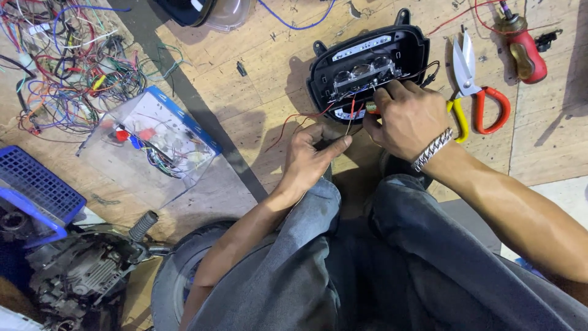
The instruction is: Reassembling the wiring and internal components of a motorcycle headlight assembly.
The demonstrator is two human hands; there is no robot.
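A black lamp housing [367,64] with clear lenses and a circuit board inside lies on the plywood floor in front of my knees. My left hand [312,160] pinches a thin red wire [350,119] that runs up into the housing. My right hand [407,119], with a metal chain bracelet on the wrist, rests on the housing's lower edge and grips a small tool with a red and yellow tip [371,108] against the wiring. More red wire [294,122] trails left from the housing.
Yellow and red handled scissors [471,92] and a red handled tool [525,52] lie to the right. A clear plastic box [150,147] of parts, a tangle of coloured wires [67,67], a blue crate [37,187] and an engine part [79,270] sit to the left.
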